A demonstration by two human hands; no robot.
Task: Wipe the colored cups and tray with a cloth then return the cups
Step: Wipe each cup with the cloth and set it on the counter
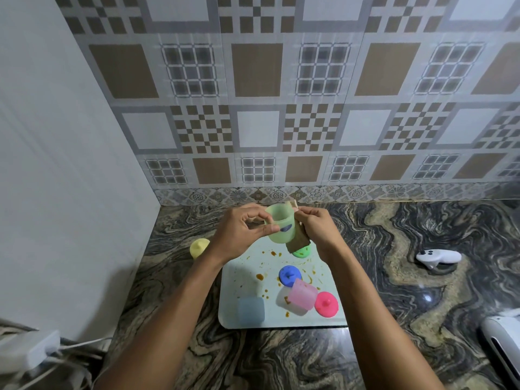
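Note:
My left hand (242, 229) grips a translucent green cup (281, 225) above the far end of the pale tray (247, 266), thumb across its side. My right hand (318, 229) holds a brown cloth (298, 242) against the cup's right side. On the tray lie a blue cup (251, 309), a pink cup (302, 295) tipped over, a blue lid (289, 275), a pink lid (326, 304) and a green lid (303, 252) partly hidden by the cloth. Brown stains dot the tray. A yellow cup (199, 247) stands upside down on the counter, left of the tray.
The marbled counter (394, 249) meets a tiled wall behind and a grey wall at left. A white controller (437, 257) lies at right, a white device (503, 344) at the lower right edge. A white adapter with cables (31, 353) sits at lower left.

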